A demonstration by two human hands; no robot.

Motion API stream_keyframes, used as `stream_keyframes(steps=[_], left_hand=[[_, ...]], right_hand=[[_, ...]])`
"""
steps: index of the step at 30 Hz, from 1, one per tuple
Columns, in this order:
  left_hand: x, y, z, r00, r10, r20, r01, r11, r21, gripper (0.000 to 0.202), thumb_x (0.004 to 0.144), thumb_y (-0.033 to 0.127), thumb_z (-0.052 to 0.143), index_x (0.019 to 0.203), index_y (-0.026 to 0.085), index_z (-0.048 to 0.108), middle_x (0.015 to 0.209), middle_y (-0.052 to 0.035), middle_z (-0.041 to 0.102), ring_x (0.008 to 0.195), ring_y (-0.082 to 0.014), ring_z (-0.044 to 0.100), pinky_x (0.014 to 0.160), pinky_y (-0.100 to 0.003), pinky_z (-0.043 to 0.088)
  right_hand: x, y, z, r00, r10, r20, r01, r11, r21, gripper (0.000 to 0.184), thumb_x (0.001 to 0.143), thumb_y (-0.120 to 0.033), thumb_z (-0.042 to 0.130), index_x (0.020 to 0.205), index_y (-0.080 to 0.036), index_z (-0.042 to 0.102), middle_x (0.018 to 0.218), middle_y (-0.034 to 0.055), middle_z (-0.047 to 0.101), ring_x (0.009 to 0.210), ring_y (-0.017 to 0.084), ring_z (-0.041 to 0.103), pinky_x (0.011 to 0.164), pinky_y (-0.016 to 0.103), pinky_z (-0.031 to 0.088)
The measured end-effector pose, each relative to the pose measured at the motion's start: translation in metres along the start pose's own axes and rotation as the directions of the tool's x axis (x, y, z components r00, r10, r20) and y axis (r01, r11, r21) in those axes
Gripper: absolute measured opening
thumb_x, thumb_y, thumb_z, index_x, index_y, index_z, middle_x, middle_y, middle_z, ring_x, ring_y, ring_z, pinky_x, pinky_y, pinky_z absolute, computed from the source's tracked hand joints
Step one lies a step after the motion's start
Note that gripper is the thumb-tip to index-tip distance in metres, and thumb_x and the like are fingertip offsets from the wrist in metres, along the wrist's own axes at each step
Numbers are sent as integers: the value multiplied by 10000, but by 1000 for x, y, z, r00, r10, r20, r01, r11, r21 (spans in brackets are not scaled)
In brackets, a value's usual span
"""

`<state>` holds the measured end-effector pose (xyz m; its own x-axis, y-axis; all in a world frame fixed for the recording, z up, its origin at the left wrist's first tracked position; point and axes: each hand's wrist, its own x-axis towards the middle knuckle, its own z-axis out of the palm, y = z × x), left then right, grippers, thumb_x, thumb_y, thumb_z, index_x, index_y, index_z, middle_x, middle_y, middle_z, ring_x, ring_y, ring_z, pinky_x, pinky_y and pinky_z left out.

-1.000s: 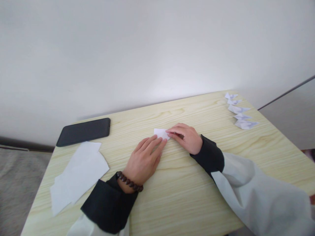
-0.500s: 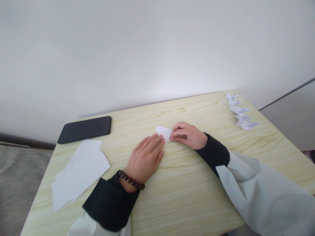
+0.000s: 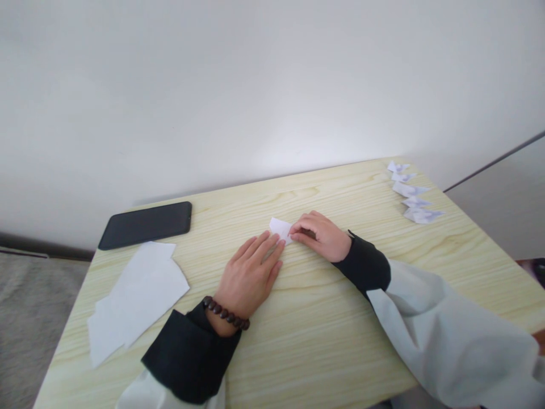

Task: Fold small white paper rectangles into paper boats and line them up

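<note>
A small folded piece of white paper [image 3: 279, 226] lies on the wooden table, between my two hands. My left hand [image 3: 250, 271] rests flat with its fingers stretched out, the fingertips pressing on the paper's near left edge. From the right, the thumb and forefinger of my right hand [image 3: 320, 234] pinch the paper's right side. Part of the paper is covered by the fingers of both hands. A dark beaded bracelet [image 3: 225, 314] circles my left wrist.
Several folded white paper pieces [image 3: 421, 215] stand in a row at the table's far right. Overlapping white sheets [image 3: 136, 295] lie at the left, with a black phone [image 3: 147, 225] behind them. A white wall [image 3: 272, 85] rises behind the table's [image 3: 323, 329] back edge.
My right hand has moved slightly left across the paper, its pinched fingers now closer to my left fingertips. The left hand stays almost where it was.
</note>
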<state>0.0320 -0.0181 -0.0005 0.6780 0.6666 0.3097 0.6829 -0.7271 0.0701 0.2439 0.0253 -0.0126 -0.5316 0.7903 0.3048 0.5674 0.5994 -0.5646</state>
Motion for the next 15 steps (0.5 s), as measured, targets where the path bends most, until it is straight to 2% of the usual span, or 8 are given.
stream_keyframes(steps=[10,15], left_hand=[[-1,-1,-1,999,43,-17,-43,999,3,311,896,210,437,1164,126,572,1248,-99,588,1189,-251,516,981,-428,462],[0,1,0,1000,18,-8,-17,1000,7,359,895,210,433,1229,113,522,1240,-105,592,1186,-246,516,989,-425,452]], right_hand=[[-1,-5,4,990,113,-83,-113,994,7,61,842,-218,569,851,-163,595,771,31,645,719,151,550,700,285,419],[0,-8,5,984,140,-111,-143,990,-11,43,823,-203,584,825,-165,603,746,26,644,711,149,564,686,279,426]])
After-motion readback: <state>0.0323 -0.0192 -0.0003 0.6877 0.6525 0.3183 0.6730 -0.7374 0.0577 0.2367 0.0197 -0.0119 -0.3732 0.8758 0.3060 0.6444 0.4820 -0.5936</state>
